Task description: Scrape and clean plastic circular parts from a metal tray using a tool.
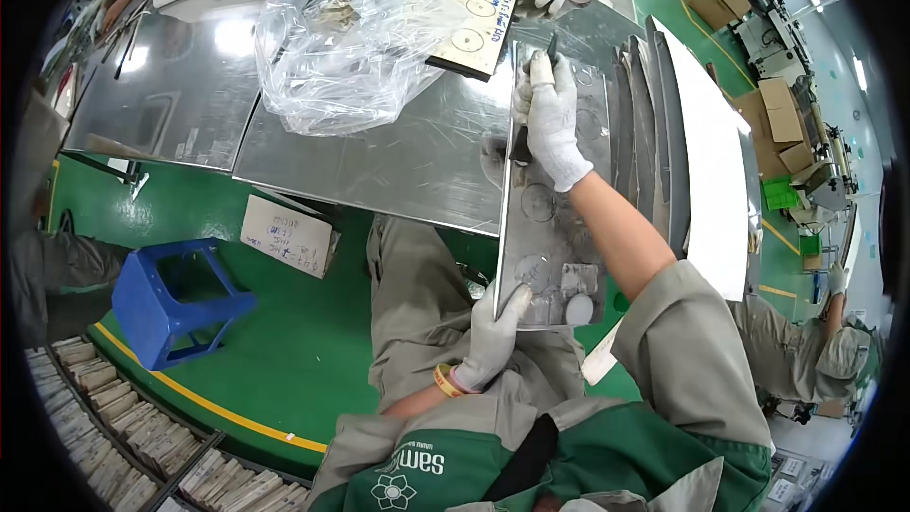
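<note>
Both hands: gloved, on my metal sheet (555,228)
Left hand (493,341): grips sheet's near edge
Right hand (552,118): closed around dark tool (521,144), probably a scraper

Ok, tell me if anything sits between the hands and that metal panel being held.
Nothing visible does. The left hand grips the metal panel at its near edge, and the right hand rests on its upper part, pressing a dark tool against it.
</note>
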Motion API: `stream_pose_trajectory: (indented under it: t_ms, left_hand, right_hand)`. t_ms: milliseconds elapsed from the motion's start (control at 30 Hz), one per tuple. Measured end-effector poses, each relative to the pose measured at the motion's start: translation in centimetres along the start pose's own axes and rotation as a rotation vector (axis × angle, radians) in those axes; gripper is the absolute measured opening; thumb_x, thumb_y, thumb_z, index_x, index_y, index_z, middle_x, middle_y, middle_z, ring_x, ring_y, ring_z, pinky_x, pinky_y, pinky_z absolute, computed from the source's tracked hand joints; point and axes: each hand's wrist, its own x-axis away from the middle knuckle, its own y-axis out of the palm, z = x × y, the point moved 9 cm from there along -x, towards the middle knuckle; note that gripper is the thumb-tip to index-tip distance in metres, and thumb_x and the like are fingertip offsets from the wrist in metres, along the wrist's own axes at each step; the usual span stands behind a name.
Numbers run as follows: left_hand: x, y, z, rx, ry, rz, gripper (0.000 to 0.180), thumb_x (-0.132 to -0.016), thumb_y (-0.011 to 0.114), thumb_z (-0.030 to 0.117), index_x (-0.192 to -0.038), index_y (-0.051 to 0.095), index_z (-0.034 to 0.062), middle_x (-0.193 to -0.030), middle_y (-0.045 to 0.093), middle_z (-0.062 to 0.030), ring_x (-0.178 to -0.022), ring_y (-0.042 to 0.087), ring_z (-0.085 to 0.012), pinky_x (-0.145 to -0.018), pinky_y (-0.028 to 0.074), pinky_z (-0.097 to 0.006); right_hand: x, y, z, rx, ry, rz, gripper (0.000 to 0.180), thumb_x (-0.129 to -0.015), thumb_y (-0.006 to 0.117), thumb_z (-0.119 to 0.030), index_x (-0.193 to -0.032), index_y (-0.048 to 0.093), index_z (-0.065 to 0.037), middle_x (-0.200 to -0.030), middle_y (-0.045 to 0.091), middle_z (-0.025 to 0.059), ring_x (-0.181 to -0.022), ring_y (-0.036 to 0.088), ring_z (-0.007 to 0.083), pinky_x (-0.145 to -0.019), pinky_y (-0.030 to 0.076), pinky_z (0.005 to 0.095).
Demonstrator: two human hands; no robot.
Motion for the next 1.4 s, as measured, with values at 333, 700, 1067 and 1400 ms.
stream_pose_trajectory:
  t_ms: [333, 700, 1067, 1400]
  left_hand:
    - [-0.3, 0.1, -0.7, 0.01, 0.006, -0.003, 0.019, -0.092, 0.057, 0.012, -0.105, 0.062, -0.0014, -0.087, 0.063, -0.0019, -0.078, 0.055, -0.0085, -0.07, 0.045, -0.025]
    - [-0.5, -0.2, -0.8, -0.011, -0.024, 0.026, 0.016, -0.093, 0.058, 0.013, -0.101, 0.062, -0.0001, -0.08, 0.058, 0.0022, -0.069, 0.047, -0.0052, -0.06, 0.038, -0.023]
    - [-0.3, 0.3, -0.4, -0.006, 0.014, 0.008, 0.018, -0.093, 0.057, 0.01, -0.107, 0.061, -0.0009, -0.088, 0.061, -0.0006, -0.076, 0.053, -0.0073, -0.069, 0.044, -0.024]
    - [-0.8, 0.0, -1.2, -0.023, 0.036, 0.008, 0.018, -0.092, 0.058, 0.01, -0.105, 0.062, -0.0026, -0.088, 0.063, -0.0026, -0.081, 0.056, -0.009, -0.072, 0.046, -0.027]
  right_hand:
    - [-1.9, -2.3, 2.3, 0.158, 0.179, 0.091, 0.023, -0.098, 0.05, -0.032, -0.093, 0.048, -0.01, -0.065, 0.047, -0.0005, -0.051, 0.043, 0.0087, -0.042, 0.035, 0.0245]
    - [-3.8, -4.3, 1.8, 0.024, 0.099, 0.237, 0.022, -0.1, 0.049, -0.028, -0.087, 0.043, -0.011, -0.059, 0.036, -0.0052, -0.044, 0.031, 0.0059, -0.037, 0.027, 0.0228]
    - [1.0, -0.8, 0.4, -0.049, 0.058, 0.058, 0.02, -0.099, 0.05, -0.031, -0.091, 0.043, -0.014, -0.06, 0.035, -0.0058, -0.045, 0.031, 0.0058, -0.04, 0.023, 0.0216]
    - [0.3, -3.2, 1.4, -0.075, 0.118, 0.165, 0.02, -0.099, 0.049, -0.029, -0.091, 0.042, -0.013, -0.061, 0.037, -0.0042, -0.043, 0.032, 0.0068, -0.038, 0.024, 0.0235]
